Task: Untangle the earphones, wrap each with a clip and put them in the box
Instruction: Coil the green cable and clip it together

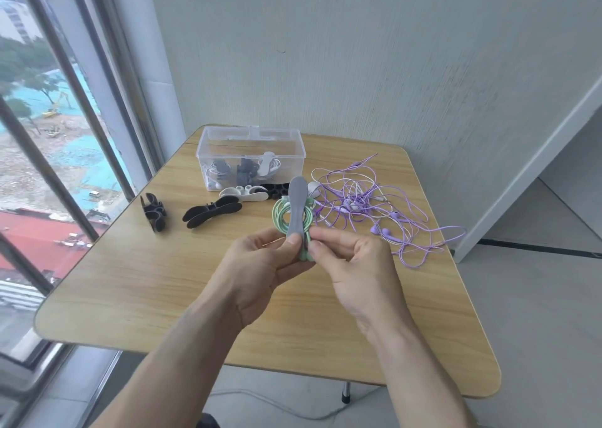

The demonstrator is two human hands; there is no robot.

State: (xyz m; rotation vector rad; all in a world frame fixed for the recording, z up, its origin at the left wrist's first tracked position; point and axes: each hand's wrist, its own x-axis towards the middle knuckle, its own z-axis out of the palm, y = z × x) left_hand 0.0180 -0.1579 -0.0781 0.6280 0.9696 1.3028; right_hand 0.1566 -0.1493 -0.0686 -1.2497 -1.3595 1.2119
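We see a coil of mint-green earphones (pixel 282 216) held above the middle of a wooden table (pixel 163 284), with a grey clip (pixel 295 207) standing upright across the loops. The left hand (pixel 260 261) pinches the clip's lower end with thumb curled; the right hand (pixel 351 265) pinches the cord just beside it. The coil's lower part is hidden behind the fingers. Right of it, tangled purple earphones (pixel 374 206) sprawl. Far left, a clear plastic box (pixel 250 157) holds wrapped sets, hard to count. Spare black clips (pixel 211 214) lie left.
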